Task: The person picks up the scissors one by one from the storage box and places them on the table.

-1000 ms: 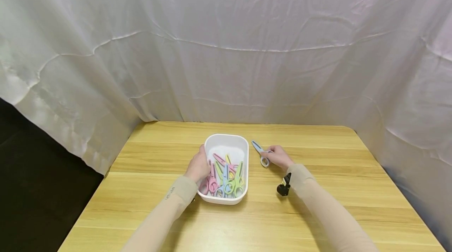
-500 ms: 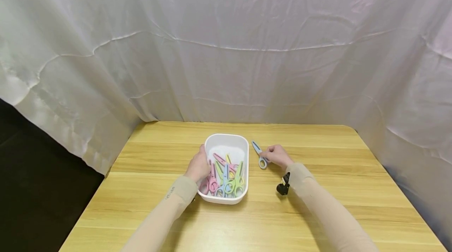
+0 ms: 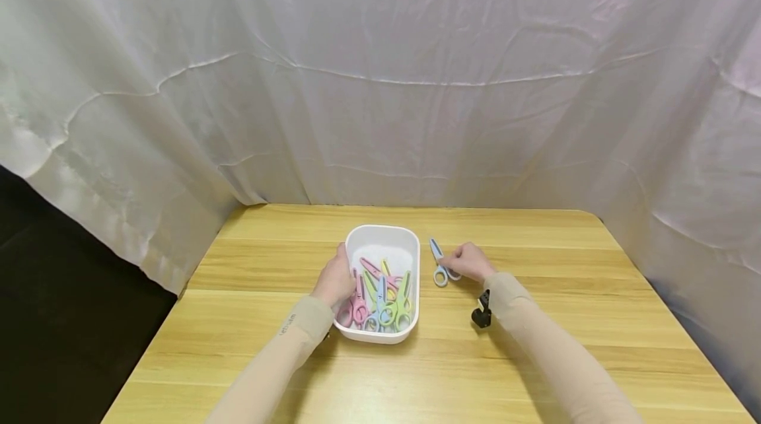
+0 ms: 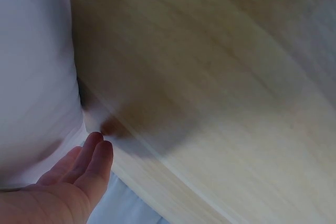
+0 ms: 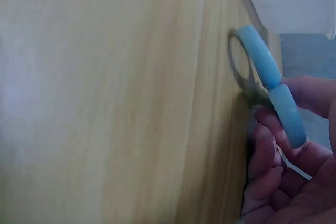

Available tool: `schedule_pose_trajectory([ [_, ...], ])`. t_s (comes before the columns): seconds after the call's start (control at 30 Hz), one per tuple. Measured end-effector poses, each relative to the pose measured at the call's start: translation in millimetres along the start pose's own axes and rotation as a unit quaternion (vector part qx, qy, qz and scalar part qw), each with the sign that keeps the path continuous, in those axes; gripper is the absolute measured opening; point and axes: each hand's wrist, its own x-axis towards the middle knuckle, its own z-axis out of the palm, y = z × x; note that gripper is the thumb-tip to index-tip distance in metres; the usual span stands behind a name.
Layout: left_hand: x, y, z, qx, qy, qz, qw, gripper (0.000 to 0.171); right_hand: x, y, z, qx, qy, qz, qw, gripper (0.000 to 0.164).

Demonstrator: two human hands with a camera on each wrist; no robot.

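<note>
Just right of a white plastic bin (image 3: 382,338), my right hand (image 3: 471,262) pinches a pair of light blue scissors (image 3: 440,276) near the pivot. Their blades point away from me, toward the back of the table. In the right wrist view the blue handle loops (image 5: 262,59) stand edge-on close over the wood, with finger and thumb at their junction. My left hand (image 3: 333,281) holds the bin by its left side. The left wrist view shows its fingers (image 4: 94,169) along the bin's outer wall. Inside lie pink scissors (image 3: 359,305), green scissors (image 3: 403,302) and blue scissors (image 3: 382,298), overlapping.
The wooden table (image 3: 535,358) ends at a hanging pale curtain (image 3: 380,133) behind and at both sides. A black area (image 3: 71,318) lies past the table's left edge. A small black camera (image 3: 482,314) sits at my right wrist.
The blue scissors in my right hand have turned slightly clockwise and shifted a little right; both handle loops now show. My left hand and the bin have hardly moved.
</note>
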Motion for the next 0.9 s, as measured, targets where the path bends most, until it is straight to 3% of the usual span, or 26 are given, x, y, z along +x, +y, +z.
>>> schedule_pose_trajectory([
  [0.23, -0.8, 1.5, 0.0, -0.006, -0.001, 0.0, 1.0, 0.098, 1, 4, -5, -0.027, -0.006, -0.015, 1.0, 0.043],
  [0.6, -0.9, 1.4, -1.3, 0.01, -0.002, -0.002, 0.9999, 0.093, -8, 1, -11, -0.058, -0.054, -0.068, 0.995, 0.033],
  [0.9, -1.6, 0.9, -0.6, -0.001, -0.001, -0.004, 1.0, 0.092, -9, 2, -4, -0.043, -0.048, -0.056, 0.996, 0.032],
])
